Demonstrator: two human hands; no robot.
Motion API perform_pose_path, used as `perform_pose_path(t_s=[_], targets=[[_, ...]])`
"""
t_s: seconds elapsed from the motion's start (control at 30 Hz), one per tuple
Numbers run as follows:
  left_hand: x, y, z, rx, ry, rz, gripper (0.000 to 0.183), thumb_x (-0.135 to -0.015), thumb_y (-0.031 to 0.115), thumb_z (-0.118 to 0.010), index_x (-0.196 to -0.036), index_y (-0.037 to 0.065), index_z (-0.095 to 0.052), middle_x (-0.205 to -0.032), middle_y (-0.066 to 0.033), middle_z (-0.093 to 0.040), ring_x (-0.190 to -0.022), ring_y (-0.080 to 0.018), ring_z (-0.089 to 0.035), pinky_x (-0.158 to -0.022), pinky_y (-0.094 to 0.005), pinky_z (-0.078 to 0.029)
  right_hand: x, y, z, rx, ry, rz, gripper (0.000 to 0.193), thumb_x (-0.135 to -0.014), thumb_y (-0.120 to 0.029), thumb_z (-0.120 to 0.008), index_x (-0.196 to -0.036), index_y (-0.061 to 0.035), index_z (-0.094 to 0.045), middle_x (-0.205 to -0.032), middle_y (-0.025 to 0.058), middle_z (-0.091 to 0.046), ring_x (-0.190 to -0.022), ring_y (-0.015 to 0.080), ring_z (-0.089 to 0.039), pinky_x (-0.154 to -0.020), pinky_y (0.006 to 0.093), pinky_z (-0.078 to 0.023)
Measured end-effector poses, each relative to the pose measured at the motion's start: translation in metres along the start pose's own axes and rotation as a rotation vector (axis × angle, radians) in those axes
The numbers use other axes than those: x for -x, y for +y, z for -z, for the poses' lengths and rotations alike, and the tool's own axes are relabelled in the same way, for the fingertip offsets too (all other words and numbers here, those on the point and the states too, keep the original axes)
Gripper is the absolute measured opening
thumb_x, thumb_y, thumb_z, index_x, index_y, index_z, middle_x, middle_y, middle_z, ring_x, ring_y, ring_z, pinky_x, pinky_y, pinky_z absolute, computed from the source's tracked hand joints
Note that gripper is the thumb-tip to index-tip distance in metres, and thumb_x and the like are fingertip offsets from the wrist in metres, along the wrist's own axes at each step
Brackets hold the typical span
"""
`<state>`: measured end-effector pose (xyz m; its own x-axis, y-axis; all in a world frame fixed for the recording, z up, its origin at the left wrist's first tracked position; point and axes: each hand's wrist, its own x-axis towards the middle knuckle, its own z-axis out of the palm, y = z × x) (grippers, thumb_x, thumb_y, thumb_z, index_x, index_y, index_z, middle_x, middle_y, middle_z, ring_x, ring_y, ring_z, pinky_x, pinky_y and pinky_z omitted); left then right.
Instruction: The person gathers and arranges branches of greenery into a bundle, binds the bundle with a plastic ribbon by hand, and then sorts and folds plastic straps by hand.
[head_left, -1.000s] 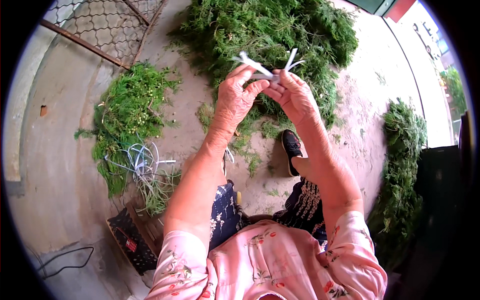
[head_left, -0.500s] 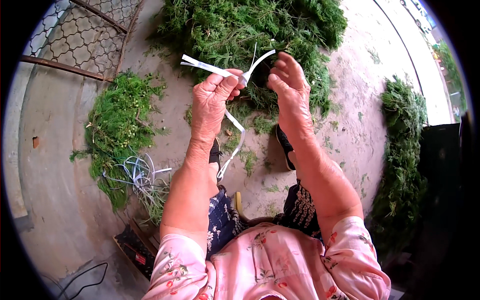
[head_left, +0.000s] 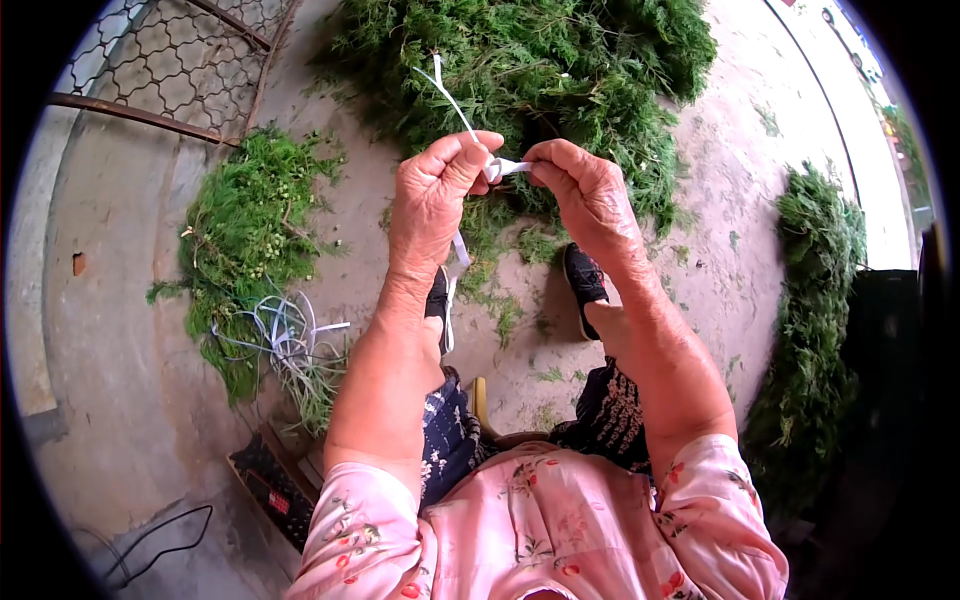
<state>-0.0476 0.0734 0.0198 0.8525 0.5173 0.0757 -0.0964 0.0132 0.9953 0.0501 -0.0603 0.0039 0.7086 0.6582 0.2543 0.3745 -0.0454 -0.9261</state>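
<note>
1. The white plastic strip (head_left: 497, 167) could have slipped loose if either pinch eased, likely undoing the knot.
2. Left hand (head_left: 432, 205) and right hand (head_left: 590, 195) both pinched narrowly on the strip, held at twelve o'clock over the green herb pile (head_left: 560, 80).

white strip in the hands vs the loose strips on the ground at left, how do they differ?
The white strip is pinched taut between left hand and right hand; the loose strips lie slack, untouched. It is single; they are a tangled bundle beside the small green pile. Both look pale, thin, flexible.
</note>
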Motion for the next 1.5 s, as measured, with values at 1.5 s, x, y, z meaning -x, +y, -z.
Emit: perform_pose_path(t_s=[1.5], targets=[[0.01, 0.002, 0.003, -0.148, 0.186, -0.08, 0.016, -0.082, 0.0, -0.058, -0.098, 0.0, -0.056, -0.086, -0.0061, -0.065, -0.078, -0.0083, -0.058, -0.069, -0.0214, -0.047, -0.002, 0.01, -0.02, -0.423, 0.052, -0.346, 0.014, -0.08, -0.004, -0.06, -0.092, 0.0, -0.065, -0.068, -0.0017, -0.057, -0.062, 0.0055, -0.048, -0.057, 0.0203, -0.04]])
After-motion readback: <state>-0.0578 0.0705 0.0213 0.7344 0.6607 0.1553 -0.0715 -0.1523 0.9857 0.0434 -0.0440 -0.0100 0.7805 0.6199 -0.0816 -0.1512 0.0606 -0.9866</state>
